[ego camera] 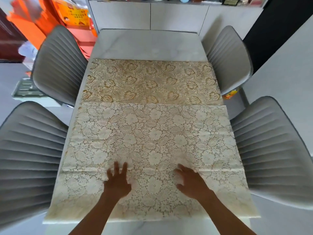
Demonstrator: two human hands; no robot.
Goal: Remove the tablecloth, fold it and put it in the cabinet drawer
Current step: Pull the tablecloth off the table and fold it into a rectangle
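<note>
My left hand (117,181) lies flat on the tablecloth (152,141), fingers spread and pointing away from me, the palm pressing the lace down. My right hand (191,181) is just beside it to the right, also open and resting on the cloth, its fingers curled slightly over a low ridge in the fabric; I cannot tell whether it pinches anything. A crease runs across the cloth level with both sets of fingertips.

The tablecloth is a pale floral lace, spread over the near part of the counter (149,44). Its near portion looks cream-white and appears to be folded over, its far edge ending in a straight line across the middle; beyond that line a golden-toned band of the same cloth shows. Past the band the counter's pale marbled top is bare.

Four grey ribbed chairs (27,150) stand around the counter, two on each side. At the far end is a white cabinet (177,16), and orange boxes (33,22) are at upper left.
</note>
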